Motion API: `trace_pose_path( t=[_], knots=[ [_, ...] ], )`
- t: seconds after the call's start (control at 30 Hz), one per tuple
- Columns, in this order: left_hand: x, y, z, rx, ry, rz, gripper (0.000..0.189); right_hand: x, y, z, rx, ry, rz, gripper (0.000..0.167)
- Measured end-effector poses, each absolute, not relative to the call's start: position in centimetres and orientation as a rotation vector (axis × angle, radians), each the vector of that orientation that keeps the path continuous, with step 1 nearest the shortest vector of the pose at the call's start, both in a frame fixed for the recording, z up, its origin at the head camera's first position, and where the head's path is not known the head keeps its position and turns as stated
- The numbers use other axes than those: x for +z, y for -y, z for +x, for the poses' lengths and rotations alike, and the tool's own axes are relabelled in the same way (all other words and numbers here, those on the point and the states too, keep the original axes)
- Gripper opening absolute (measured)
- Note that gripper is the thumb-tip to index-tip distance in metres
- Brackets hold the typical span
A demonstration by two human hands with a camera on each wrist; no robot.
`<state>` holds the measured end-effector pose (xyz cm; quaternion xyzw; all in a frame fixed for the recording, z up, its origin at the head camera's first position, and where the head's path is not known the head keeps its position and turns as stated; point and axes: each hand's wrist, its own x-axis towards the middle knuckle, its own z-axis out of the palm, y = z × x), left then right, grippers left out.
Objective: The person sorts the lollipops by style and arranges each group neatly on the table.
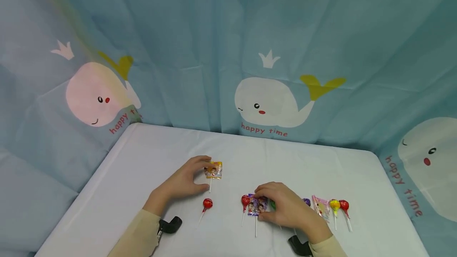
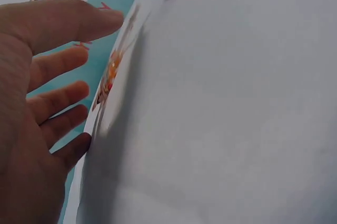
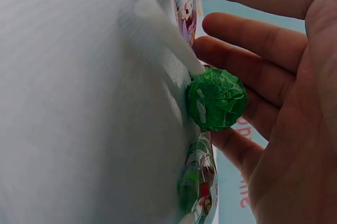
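Note:
In the head view my left hand [image 1: 189, 177] is at a lollipop in a yellow printed wrapper [image 1: 213, 170], its fingers over the wrapper's upper left edge. The left wrist view shows that hand's fingers [image 2: 58, 69] apart, with nothing between them and the thumb. A red lollipop [image 1: 208, 204] lies just below this hand. My right hand [image 1: 282, 205] spans the right side of a lollipop in a purple printed wrapper [image 1: 257, 204], fingertips and thumb right at its edge. Under that palm lies a green lollipop [image 3: 217, 99], mostly hidden in the head view.
Another red lollipop [image 1: 245, 200] lies left of the purple wrapper. Right of my right hand are a pink-wrapped lollipop [image 1: 321, 208], a yellow lollipop [image 1: 334, 204] and a red one. A white cloth [image 1: 171, 142] covers the table; a blue whale-print curtain [image 1: 200, 50] hangs behind.

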<state>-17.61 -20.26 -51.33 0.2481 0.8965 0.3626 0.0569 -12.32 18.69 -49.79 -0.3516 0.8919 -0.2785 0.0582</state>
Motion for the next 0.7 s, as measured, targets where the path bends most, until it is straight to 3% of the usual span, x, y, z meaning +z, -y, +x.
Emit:
trace_pose_path(
  t=[0.3, 0.7],
  knots=[
    [-52.6, 19.9, -16.5, 1.181, -2.641, 0.771, 0.074, -49.9, -18.8, -11.9, -0.806, -2.728, -1.057, 0.048],
    [-53.2, 20.2, -16.6, 1.093, -2.729, 0.749, 0.070, -49.6, -18.6, -11.8, -0.833, -2.706, -1.050, 0.046]
  ],
)
